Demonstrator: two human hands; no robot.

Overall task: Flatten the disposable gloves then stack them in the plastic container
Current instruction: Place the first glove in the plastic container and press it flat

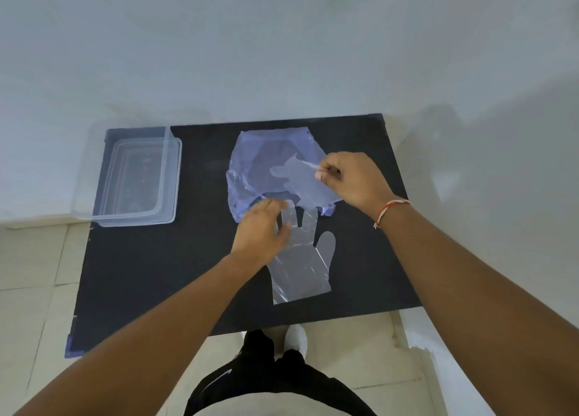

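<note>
Right hand (351,177) knuckles up, thumb and forefinger pinching the cuff edge of a clear glove (297,180), lifting it off the blue bag (266,165); that glove's fingers point to 9 o'clock and it's so transparent the outline blurs into the bag. Right wrist has a red-and-white thread band (390,210). Left hand (261,229) palm down, fingers fairly straight and slightly spread, pressing on a second glove (302,259) lying flat on the mat (141,274); its fingers point to 12, thumb sticks out at 3, cuff at 6. Left hand covers that glove's 9 o'clock side, fingertips reaching the bag's near edge. Both forearms come in from 6, bare, cut off by the frame bottom. Bag is crumpled, at 12 from the flat glove, partly under the lifted one. Container (138,180) sits at 9 o'clock on the mat's far-left corner, well apart from both hands, open; can't tell whether anything lies inside since the plastic is clear. Mat's near-left corner shows blue tape (69,343). No readable text anywhere; only a white swoosh-like mark on the black shorts (266,381), partly hidden. White shoe (296,337) peeks out at the mat's near edge.
</note>
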